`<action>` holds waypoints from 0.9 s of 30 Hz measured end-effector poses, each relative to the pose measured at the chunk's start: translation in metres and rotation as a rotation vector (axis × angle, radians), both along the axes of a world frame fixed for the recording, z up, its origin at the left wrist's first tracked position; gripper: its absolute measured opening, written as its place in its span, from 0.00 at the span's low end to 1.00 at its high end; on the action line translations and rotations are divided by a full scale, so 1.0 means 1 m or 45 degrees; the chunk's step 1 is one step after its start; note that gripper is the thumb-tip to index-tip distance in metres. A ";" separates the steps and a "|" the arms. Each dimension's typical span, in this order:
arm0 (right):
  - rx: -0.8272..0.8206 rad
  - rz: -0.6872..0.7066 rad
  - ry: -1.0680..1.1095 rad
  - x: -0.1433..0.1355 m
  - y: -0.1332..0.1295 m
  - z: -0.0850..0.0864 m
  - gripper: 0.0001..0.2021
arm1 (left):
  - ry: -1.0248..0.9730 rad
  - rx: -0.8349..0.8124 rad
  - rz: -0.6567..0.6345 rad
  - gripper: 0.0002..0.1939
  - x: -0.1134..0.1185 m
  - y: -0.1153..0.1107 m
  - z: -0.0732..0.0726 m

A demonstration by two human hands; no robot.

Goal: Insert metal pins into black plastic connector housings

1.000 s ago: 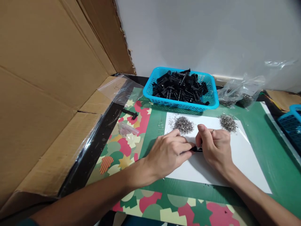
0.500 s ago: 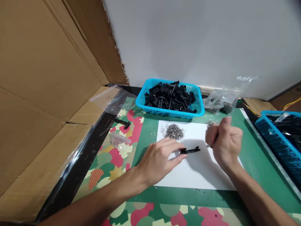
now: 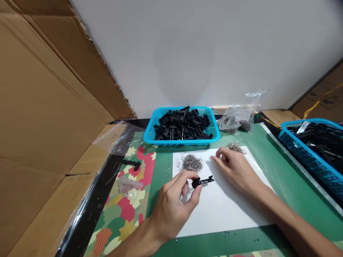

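My left hand pinches a slim black plastic part by its thicker end, between thumb and index finger. The notched end points right, over a white sheet. My right hand hovers above the sheet's far right side, fingers curled and thumb stretched towards the left. What its fingers hold, if anything, is too small or hidden to make out. Beyond my left hand lies a heap of tiny metal pieces. Just past my right hand is a second metal heap, partly covered by that hand.
A blue basket of black parts stands at the back, beside clear bags of metal pieces. Another blue basket is at right. A loose black part and a small plastic bag lie left. Cardboard walls the left side.
My right hand has turned from a raised, thumb-up fist to palm-down, reaching towards the sheet's far side. My left hand has tilted the black part slightly. The head view has shifted.
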State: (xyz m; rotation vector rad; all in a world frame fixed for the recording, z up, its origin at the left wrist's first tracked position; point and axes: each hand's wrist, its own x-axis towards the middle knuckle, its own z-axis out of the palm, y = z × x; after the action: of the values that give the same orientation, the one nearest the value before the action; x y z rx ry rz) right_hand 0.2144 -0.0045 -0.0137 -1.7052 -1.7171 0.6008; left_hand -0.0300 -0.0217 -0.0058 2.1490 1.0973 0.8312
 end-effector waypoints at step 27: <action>-0.137 0.219 -0.088 -0.001 0.009 0.000 0.07 | 0.008 -0.191 -0.094 0.04 -0.001 0.002 0.000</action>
State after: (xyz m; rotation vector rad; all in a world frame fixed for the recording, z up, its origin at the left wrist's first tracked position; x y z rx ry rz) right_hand 0.2131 0.0047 -0.0138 -1.6789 -1.9256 0.7316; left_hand -0.0306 -0.0194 -0.0054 2.0557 1.0425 0.6871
